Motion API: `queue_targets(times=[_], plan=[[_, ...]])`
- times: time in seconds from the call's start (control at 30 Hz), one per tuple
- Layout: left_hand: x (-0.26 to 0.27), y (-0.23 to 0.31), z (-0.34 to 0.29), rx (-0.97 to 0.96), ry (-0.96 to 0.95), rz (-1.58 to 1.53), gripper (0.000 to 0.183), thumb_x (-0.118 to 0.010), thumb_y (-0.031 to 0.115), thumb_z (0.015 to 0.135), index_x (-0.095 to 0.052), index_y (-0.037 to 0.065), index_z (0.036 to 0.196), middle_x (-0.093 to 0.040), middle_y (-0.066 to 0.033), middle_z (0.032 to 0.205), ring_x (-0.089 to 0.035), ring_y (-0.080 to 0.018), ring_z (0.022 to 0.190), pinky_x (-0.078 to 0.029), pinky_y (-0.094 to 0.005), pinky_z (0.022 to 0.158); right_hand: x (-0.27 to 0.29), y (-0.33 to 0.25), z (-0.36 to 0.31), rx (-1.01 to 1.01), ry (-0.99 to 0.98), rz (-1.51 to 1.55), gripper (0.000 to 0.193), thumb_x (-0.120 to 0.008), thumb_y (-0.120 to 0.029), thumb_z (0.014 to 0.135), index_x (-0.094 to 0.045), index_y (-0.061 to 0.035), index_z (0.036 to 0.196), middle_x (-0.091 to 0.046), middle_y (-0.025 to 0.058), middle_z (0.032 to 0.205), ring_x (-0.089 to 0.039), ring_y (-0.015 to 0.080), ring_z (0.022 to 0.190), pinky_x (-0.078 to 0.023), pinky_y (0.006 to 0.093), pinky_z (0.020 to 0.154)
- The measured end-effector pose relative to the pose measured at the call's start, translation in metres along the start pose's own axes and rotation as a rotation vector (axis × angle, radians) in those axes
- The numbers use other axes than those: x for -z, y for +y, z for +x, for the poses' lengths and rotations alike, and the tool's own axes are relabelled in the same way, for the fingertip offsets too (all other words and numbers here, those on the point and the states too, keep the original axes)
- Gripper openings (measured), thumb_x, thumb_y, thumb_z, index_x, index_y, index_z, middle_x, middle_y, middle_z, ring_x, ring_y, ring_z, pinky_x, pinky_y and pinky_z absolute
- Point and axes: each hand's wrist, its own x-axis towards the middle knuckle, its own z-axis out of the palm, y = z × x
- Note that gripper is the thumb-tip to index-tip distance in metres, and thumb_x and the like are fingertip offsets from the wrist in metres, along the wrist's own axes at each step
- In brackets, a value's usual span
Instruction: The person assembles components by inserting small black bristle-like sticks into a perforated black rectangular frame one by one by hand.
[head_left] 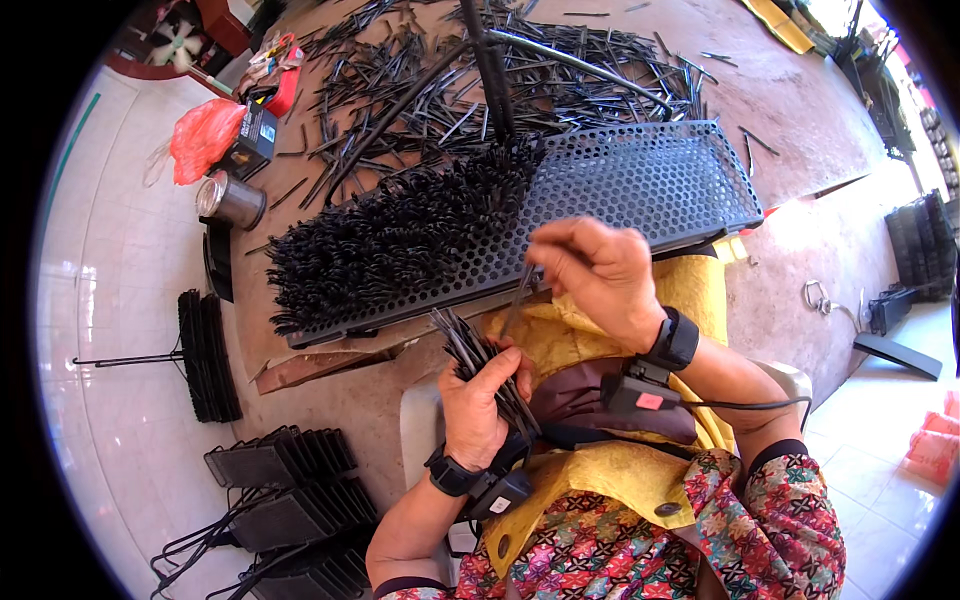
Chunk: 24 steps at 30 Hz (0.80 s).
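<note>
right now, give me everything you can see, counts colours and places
Bundle: one, black strips, left hand
Strip: one, dark, right hand
Panel: one, dark grey, holed, beyond hands
Tufts: many, black, panel's left part
Loose strips: many, black, beyond panel
Rod frame: one, black, over loose strips
Tin: one, silver, left of panel
Box: one, black, beyond tin
Bag: one, red, beside box
Fan: one, pale, top left
Ridged item: one, black, far left
Stacked pieces: several, black, lower left
Packs: several, pinkish red, right edge
Apron: one, yellow, person's front
Wristbands: two, black, wrists
Hands: two, bare, centre
</note>
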Motion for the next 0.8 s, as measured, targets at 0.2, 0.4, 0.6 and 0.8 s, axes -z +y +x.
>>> queue_targets(times=[0.2, 0.4, 0.6, 0.8], plan=[[0.0, 0.0, 0.0, 0.022, -0.008, -0.011, 0.016, -0.062, 0.002, 0.079, -0.056, 0.001, 0.093, -0.06, -0.011, 0.071, -0.056, -0.0172, 0.053, -0.043, -0.0263, 0.048, -0.009, 0.008, 0.039, 0.786, 0.188, -0.287, 0.026, -0.061, 0.007, 0.066, -0.055, 0.005, 0.092, -0.058, 0.0151, 0.082, -0.055, 0.0295, 0.066, -0.047, 0.0361, 0.056], [0.001, 0.001, 0.001, 0.031, -0.032, -0.013, 0.016, -0.063, 0.002, 0.079, -0.055, 0.0, 0.093, -0.06, -0.0111, 0.071, -0.056, -0.0173, 0.053, -0.043, -0.0264, 0.048, -0.018, 0.009, 0.043, 0.909, 0.048, -0.456, 0.035, -0.059, 0.0, 0.062, -0.053, 0.0072, 0.096, -0.053, 0.0147, 0.087, -0.051, 0.0279, 0.069, -0.046, 0.035, 0.055], [0.002, 0.001, 0.001, 0.044, -0.065, 0.004, 0.017, -0.063, 0.002, 0.078, -0.055, -0.001, 0.092, -0.06, -0.0113, 0.071, -0.055, -0.0179, 0.053, -0.043, -0.0269, 0.048, -0.014, 0.007, 0.044, 0.928, -0.082, -0.512, 0.036, -0.057, -0.008, 0.065, -0.053, 0.0075, 0.097, -0.051, 0.0129, 0.083, -0.049, 0.0261, 0.07, -0.046, 0.0335, 0.056], [0.002, 0.001, 0.0, 0.1, -0.191, -0.054, 0.018, -0.064, 0.001, 0.077, -0.055, 0.0, 0.091, -0.06, -0.0125, 0.071, -0.054, -0.0179, 0.052, -0.042, -0.0272, 0.048, -0.02, 0.004, 0.037, 0.849, -0.235, -0.771, 0.035, -0.052, -0.014, 0.068, -0.056, 0.0069, 0.095, -0.05, 0.0117, 0.079, -0.048, 0.0253, 0.077, -0.043, 0.033, 0.067]])
